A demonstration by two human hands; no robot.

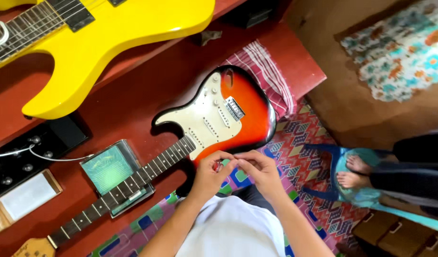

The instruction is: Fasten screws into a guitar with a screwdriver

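Red surface (133, 90) fills the left side. Patterned mat (307, 166) covers the floor beside it. Brown floor (343, 104) lies upper right, carrying a floral rug (400, 47). Wooden crate (395, 233) at lower right.
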